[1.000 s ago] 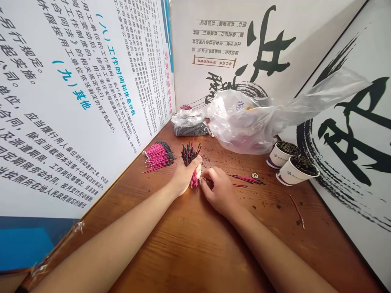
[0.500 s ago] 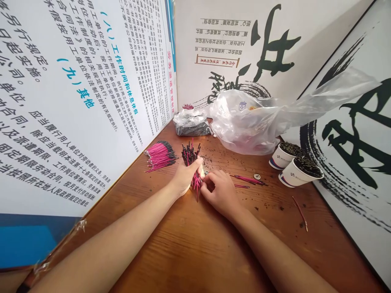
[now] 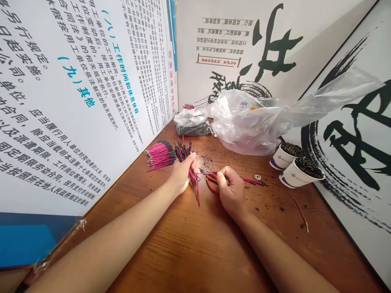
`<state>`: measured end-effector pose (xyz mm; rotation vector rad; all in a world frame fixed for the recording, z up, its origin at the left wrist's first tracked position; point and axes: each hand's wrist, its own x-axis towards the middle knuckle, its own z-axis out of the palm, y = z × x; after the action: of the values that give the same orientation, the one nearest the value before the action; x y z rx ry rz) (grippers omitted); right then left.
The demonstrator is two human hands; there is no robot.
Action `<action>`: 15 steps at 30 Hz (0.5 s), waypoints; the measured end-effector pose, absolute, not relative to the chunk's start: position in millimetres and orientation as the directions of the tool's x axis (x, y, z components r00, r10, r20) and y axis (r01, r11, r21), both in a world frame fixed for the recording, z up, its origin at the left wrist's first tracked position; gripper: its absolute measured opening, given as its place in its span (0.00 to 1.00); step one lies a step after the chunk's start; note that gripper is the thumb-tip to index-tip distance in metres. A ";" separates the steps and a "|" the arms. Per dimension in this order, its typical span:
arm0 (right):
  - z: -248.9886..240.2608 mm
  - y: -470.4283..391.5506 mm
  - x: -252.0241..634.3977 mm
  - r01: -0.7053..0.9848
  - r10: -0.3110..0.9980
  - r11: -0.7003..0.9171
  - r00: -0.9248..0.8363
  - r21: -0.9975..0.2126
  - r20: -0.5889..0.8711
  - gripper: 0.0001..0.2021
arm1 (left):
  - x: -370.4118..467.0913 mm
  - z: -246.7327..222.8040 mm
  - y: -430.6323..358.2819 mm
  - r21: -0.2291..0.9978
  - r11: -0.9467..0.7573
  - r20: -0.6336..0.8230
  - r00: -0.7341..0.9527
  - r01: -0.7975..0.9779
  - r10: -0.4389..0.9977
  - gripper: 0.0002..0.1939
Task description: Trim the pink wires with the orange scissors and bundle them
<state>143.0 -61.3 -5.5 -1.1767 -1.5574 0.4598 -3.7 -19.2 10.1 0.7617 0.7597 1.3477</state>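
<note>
My left hand (image 3: 182,171) is wrapped round an upright bundle of pink and black wires (image 3: 183,151), black ends up, pink ends sticking out below. To its right, my right hand (image 3: 231,188) is closed in a pinch on the end of a pink wire (image 3: 205,173) that stretches across from the bundle. Under that wire and beside my right hand, orange-handled scissors (image 3: 211,184) lie on the wooden table (image 3: 183,244), partly hidden. A fanned pile of pink wires with black ends (image 3: 160,155) lies left of my left hand.
A clear plastic bag (image 3: 247,122) and a wrapped black bundle (image 3: 192,124) stand at the back. Two paper cups (image 3: 297,177) of dark pieces are at the right. Loose wires (image 3: 255,181), a small ring (image 3: 257,177) and a single wire (image 3: 301,213) lie nearby. Printed panels surround the table.
My right hand has moved right, away from the bundle, drawing a pink wire out sideways. My left hand has shifted slightly left with the bundle. The scissors now show between the hands.
</note>
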 end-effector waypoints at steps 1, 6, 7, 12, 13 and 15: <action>-4.9 -61.3 142.9 0.419 0.853 0.436 0.091 -0.796 0.514 0.15 | -3.3 9.3 -19.0 0.833 0.061 -0.027 0.070 -0.550 0.997 0.18; 6.6 -64.2 140.7 0.248 0.845 0.449 0.196 -0.859 0.498 0.14 | -3.5 5.7 -17.4 0.838 0.060 -0.023 0.074 -0.543 0.997 0.18; 9.4 -65.4 139.8 0.203 0.849 0.445 0.214 -0.872 0.483 0.15 | -3.7 5.3 -17.1 0.839 0.061 -0.024 0.076 -0.541 0.997 0.18; 13.9 -72.0 133.4 0.181 0.861 0.445 0.184 -0.877 0.475 0.18 | -3.7 5.2 -16.9 0.843 0.058 -0.024 0.071 -0.535 0.997 0.19; 12.5 -72.6 132.0 0.213 0.858 0.448 0.170 -0.868 0.484 0.18 | -3.6 5.4 -17.0 0.843 0.055 -0.023 0.067 -0.534 0.997 0.19; 8.2 -72.7 129.4 0.282 0.860 0.440 0.142 -0.853 0.490 0.19 | -3.2 5.9 -17.2 0.845 0.050 -0.021 0.061 -0.533 0.998 0.19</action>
<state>129.4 -72.7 8.2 -1.0921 -1.4135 0.5676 -3.2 -17.2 5.9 0.7862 0.7685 1.3599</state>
